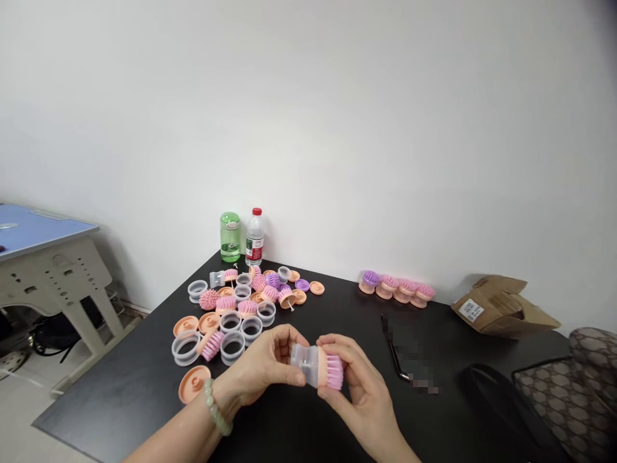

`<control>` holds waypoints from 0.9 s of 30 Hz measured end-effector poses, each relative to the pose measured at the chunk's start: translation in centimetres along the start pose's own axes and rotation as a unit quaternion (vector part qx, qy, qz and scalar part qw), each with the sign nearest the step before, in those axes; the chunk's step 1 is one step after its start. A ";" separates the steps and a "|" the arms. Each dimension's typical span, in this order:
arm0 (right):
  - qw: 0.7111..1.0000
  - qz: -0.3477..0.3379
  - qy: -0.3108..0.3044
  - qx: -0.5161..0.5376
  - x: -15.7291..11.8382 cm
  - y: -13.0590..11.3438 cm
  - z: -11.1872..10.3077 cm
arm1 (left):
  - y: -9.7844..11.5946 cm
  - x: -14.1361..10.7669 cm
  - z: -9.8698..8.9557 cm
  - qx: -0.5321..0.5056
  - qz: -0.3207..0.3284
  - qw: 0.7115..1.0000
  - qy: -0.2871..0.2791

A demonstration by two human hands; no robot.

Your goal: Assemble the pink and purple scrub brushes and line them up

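Note:
Between my hands, above the front of the black table, is a clear plastic ring (pixel 303 364) lying sideways against a pink-bristled brush head (pixel 332 372) with an orange base. My left hand (pixel 270 363), a beaded bracelet at its wrist, grips the clear ring between thumb and fingers. Around the brush head close the fingers and thumb of my right hand (pixel 359 386). To the left lie several loose clear rings (pixel 232 347), orange round caps (pixel 194 384) and pink brush heads (pixel 212 346). Some purple brush heads (pixel 272 280) are mixed in farther back.
Several assembled brushes (pixel 405 290) stand in a row by the wall. A green bottle (pixel 230 238) and a red-capped water bottle (pixel 255 239) stand at the back. On the right are a blurred-out dark device (pixel 395 350), an opened cardboard box (pixel 501 308) and a patterned bag (pixel 563 399).

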State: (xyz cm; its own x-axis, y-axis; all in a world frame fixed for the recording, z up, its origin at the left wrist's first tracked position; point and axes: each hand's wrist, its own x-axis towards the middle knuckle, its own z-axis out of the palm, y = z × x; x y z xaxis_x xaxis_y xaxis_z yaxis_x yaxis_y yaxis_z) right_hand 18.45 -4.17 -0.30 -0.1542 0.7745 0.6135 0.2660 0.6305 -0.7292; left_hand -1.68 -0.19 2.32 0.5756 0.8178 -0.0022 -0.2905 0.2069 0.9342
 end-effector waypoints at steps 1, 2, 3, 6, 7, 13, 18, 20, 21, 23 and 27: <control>1.000 -0.005 -0.002 -0.002 0.1 0.0 0.0 | 0.0 0.0 0.0 0.005 -0.001 1.000 0.000; 1.000 -0.010 -0.004 -0.003 0.1 -0.1 -0.1 | 0.0 0.0 0.0 0.008 -0.002 1.000 0.001; 1.000 -0.016 -0.006 -0.005 0.1 -0.1 -0.1 | 0.0 0.0 0.0 0.011 -0.003 1.000 0.001; 0.999 -0.026 -0.016 -0.013 0.2 -0.3 -0.2 | -0.1 0.0 0.1 0.016 -0.008 1.000 0.002; 0.999 -0.027 -0.018 -0.016 0.3 -0.5 -0.2 | -0.1 0.0 0.2 0.019 -0.010 1.000 0.002; 0.996 -0.075 -0.032 -0.037 0.7 -1.1 -0.3 | -0.2 0.1 0.5 0.047 -0.019 0.999 0.019; 0.992 -0.105 -0.035 -0.057 0.7 -1.5 -0.4 | -0.8 0.3 0.7 0.036 -0.052 0.998 0.023; 0.992 -0.096 -0.027 -0.076 0.5 -1.4 -0.4 | -0.9 0.2 0.8 0.014 -0.051 0.998 0.017; 0.993 -0.080 -0.018 -0.084 0.4 -1.2 -0.3 | -0.9 0.2 0.9 0.003 -0.041 0.999 0.015; 0.997 -0.020 0.008 -0.080 0.1 -0.7 -0.2 | -0.9 0.1 1.0 -0.007 -0.008 1.000 0.003; 0.992 0.121 0.040 0.007 -0.3 0.1 0.4 | -0.9 0.1 0.7 0.109 0.120 0.987 -0.011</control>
State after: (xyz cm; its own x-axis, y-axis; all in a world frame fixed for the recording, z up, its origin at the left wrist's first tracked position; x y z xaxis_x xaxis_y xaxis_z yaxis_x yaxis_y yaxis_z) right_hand 18.18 -4.31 -0.65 -0.0120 0.8969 0.4420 0.2722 0.4283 -0.8617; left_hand -0.85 -0.68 1.75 0.5274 0.8169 0.2336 -0.2498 -0.1137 0.9616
